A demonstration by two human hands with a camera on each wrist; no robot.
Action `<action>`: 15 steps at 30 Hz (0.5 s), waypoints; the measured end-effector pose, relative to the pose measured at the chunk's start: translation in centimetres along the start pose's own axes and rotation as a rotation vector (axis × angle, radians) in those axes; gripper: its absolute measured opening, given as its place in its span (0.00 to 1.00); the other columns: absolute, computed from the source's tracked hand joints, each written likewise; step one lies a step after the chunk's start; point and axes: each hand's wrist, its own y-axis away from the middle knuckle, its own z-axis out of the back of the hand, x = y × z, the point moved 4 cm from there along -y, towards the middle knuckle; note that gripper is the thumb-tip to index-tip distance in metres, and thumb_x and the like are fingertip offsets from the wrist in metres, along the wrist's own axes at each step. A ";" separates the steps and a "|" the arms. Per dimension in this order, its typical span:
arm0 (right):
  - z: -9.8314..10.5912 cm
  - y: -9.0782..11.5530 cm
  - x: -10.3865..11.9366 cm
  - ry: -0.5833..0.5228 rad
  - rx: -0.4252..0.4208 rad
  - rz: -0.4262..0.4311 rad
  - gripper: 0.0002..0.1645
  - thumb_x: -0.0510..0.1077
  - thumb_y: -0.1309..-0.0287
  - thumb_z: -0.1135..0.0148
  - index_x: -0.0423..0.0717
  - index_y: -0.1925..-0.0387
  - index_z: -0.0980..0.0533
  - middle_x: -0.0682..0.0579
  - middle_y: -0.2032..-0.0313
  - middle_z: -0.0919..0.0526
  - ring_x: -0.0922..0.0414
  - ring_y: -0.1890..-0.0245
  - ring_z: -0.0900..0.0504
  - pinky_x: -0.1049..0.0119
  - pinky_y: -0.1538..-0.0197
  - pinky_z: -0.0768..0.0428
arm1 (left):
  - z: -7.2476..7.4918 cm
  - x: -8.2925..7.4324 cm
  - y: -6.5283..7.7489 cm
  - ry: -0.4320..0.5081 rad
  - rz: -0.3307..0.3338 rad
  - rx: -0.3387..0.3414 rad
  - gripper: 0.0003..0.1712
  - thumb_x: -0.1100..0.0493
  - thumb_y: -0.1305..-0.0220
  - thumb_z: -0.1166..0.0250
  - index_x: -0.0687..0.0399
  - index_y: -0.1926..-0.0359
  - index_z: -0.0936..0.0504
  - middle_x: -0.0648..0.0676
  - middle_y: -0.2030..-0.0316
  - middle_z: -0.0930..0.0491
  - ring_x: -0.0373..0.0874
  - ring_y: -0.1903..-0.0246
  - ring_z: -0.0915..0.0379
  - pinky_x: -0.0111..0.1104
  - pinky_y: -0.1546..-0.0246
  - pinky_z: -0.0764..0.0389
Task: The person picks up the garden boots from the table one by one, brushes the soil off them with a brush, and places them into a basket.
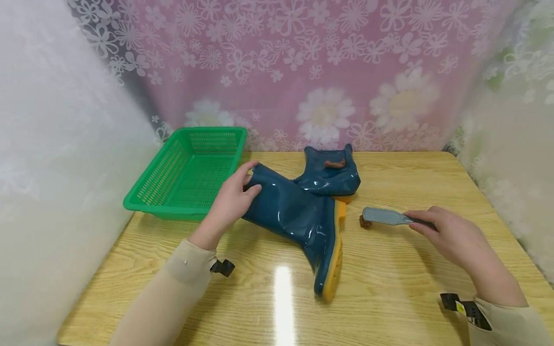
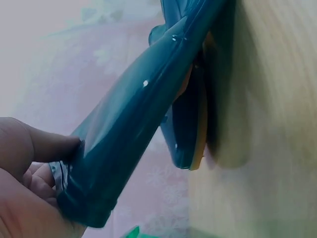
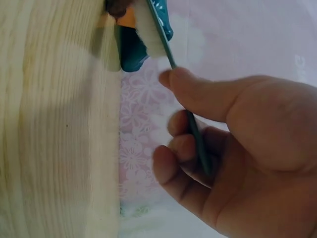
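A dark blue rubber boot (image 1: 290, 206) with a yellow sole is held on its side over the table, its toe toward the near edge. My left hand (image 1: 233, 194) grips the top of its shaft, thumb on the outer face (image 2: 34, 168). In my right hand (image 1: 454, 235) is a brush (image 1: 383, 216) with a grey back and white bristles (image 3: 148, 29), held by its thin handle between thumb and fingers. A small brown lump (image 1: 365, 222) is at the brush head's tip; whether they touch I cannot tell. The second blue boot (image 1: 331, 178) lies behind, with a brown lump (image 1: 335, 164) on it.
A green plastic basket (image 1: 185, 211) with slotted walls stands at the back left of the wooden table (image 1: 389, 298). Flowered curtains (image 1: 277, 72) hang behind the table and at its sides.
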 end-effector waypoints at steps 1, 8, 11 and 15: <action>0.0 0.0 -0.1 0.002 0.017 0.007 0.25 0.48 0.19 0.33 0.41 0.30 0.18 0.46 0.56 0.15 0.56 0.71 0.25 0.57 0.70 0.30 | 0.2 -0.2 -0.2 -0.032 -0.013 -0.015 0.37 0.60 0.15 0.37 0.41 0.13 0.37 0.61 0.28 0.21 0.57 0.26 0.26 0.57 0.28 0.26; 0.1 0.3 -1.2 -0.009 0.070 -0.020 0.26 0.49 0.17 0.35 0.39 0.29 0.19 0.38 0.48 0.14 0.49 0.62 0.17 0.51 0.65 0.23 | 1.2 -2.6 -0.8 -0.286 -0.199 -0.139 0.35 0.67 0.18 0.37 0.50 0.16 0.31 0.67 0.34 0.17 0.51 0.82 0.30 0.42 0.74 0.33; 0.2 0.4 -1.8 -0.018 0.064 -0.025 0.26 0.49 0.17 0.35 0.39 0.29 0.19 0.35 0.46 0.14 0.43 0.59 0.15 0.47 0.63 0.20 | 1.6 -4.0 -0.7 -0.375 -0.247 -0.167 0.34 0.67 0.18 0.38 0.50 0.16 0.30 0.64 0.57 0.10 0.48 0.87 0.42 0.41 0.77 0.41; 0.5 0.6 -2.5 -0.013 0.045 -0.029 0.26 0.49 0.18 0.35 0.39 0.29 0.19 0.33 0.45 0.14 0.38 0.54 0.13 0.45 0.61 0.19 | 2.3 -6.3 -0.6 -0.458 -0.284 -0.187 0.34 0.67 0.17 0.39 0.50 0.16 0.30 0.55 0.83 0.29 0.50 0.86 0.41 0.40 0.77 0.41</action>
